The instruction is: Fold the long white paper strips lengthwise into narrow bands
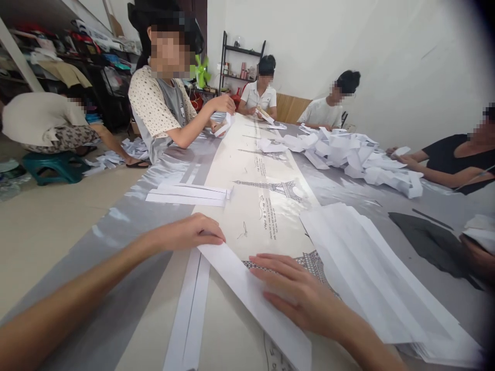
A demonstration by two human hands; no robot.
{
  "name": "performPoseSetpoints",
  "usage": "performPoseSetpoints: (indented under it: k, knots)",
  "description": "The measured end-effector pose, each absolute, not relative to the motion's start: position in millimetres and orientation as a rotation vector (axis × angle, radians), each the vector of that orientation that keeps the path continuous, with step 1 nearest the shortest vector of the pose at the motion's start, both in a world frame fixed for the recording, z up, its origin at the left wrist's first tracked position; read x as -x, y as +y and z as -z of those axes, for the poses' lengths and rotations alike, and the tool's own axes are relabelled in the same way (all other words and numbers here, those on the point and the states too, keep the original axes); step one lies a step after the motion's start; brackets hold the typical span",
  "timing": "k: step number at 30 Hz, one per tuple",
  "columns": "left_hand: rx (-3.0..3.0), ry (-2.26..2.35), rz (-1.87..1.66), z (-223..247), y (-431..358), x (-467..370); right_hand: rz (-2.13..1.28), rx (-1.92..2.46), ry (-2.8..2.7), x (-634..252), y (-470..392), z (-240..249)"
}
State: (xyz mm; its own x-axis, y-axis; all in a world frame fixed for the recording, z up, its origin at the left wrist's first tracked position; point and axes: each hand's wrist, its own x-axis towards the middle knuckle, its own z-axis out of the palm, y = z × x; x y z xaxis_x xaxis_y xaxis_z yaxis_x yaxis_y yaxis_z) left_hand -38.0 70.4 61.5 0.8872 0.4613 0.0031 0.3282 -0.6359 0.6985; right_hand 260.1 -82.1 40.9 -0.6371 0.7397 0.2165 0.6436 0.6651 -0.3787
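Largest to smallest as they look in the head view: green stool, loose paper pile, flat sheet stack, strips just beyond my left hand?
1. Flat sheet stack
2. Loose paper pile
3. Green stool and strips: too alike to rank

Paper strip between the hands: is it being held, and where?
The left hand pinches the strip at its far end. The right hand is open at its edge, not visibly gripping.

The covered table (170, 304) bears white paper strips (185, 195) and crumpled paper (348, 154)
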Motion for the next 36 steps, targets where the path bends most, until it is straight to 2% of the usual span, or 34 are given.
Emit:
performPoseSetpoints:
  k: [9,15,20,28,36]
  knots:
    - [-2.943,0.842,-0.720,-25.3,52.0,20.3,-0.338,1.162,-2.684,-245.8,-80.6,-29.4]
    - [-3.108,0.970,-0.453,-11.5,23.7,10.0,-0.200,1.161,-2.695,-243.1,-86.3,-26.4]
    - [-3.101,1.001,-0.504,3.2,13.5,10.1,-0.166,1.162,-2.683,-237.3,-90.0,-23.2]
    - [-3.012,0.809,-0.389,-2.9,49.9,22.1,-0.148,1.134,-2.672,-229.2,-92.2,-23.7]
    - [-2.992,0.808,-0.439,-1.0,48.0,23.3,-0.015,0.820,-2.707,-236.3,-100.6,-28.4]
